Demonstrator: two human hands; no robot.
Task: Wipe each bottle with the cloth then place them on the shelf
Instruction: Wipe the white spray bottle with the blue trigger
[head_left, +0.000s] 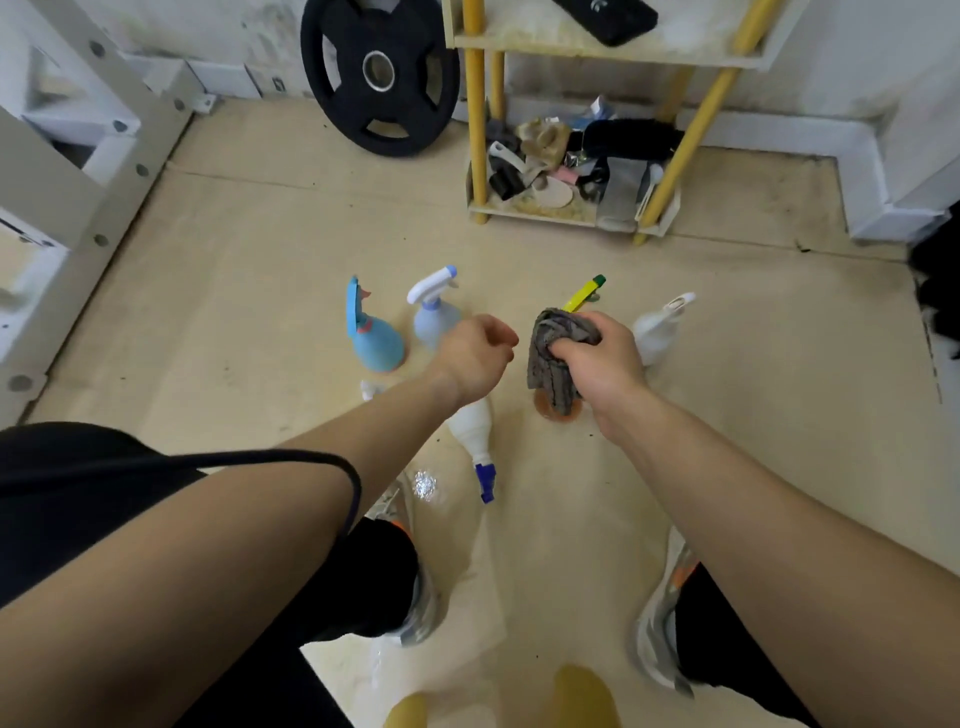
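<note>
R grip (602, 358) clenched on grey cloth (553, 358); cloth draped over yellow-trigger bottle (582, 295), mid-floor. L grip (478, 353) curled, holds nothing, at cloth's 9 o'clock. At 10: blue bottle (374, 340) & pale-blue sprayer (434, 314). White bottle (655, 335) at 3, shelf (540, 214) at 12.

right hand (605, 361) grips cloth (550, 364) | left hand (475, 358) curled (empty) | blue bottle (376, 338) upright on floor (249, 291)

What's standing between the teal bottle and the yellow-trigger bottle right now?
In the head view, a pale blue spray bottle stands between the teal bottle and the yellow-trigger bottle; the left hand partly covers it.
</note>
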